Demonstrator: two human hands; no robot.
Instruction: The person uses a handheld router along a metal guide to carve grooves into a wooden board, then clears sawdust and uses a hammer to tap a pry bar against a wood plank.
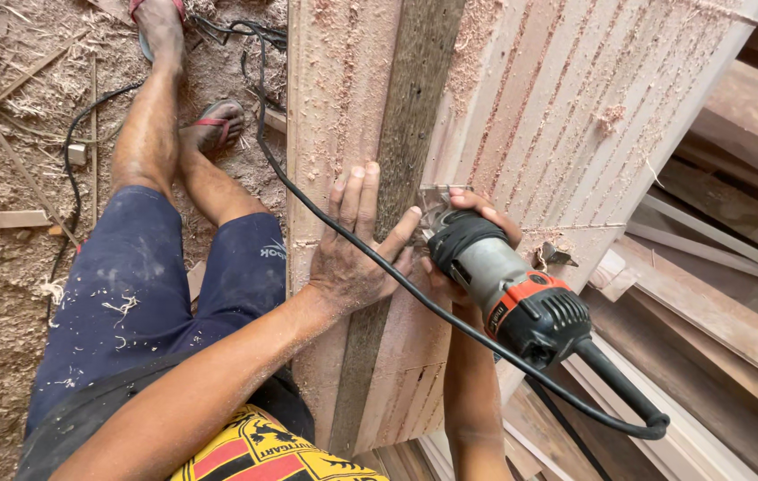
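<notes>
The right hand [477, 233] has its grip closed around the router [508, 298], whose base sits against the panel [557, 107] beside the dark guide strip [406, 134]. The left hand [357, 245] lies flat and open on that strip, holding nothing. Many parallel grooves already run along the panel, dusted with sawdust; the part left of the strip looks uncut, and no container shows.

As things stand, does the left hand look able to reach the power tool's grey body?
Probably yes: the left hand lies flat on the dark strip right beside the router, with only the black cord crossing between.
</notes>
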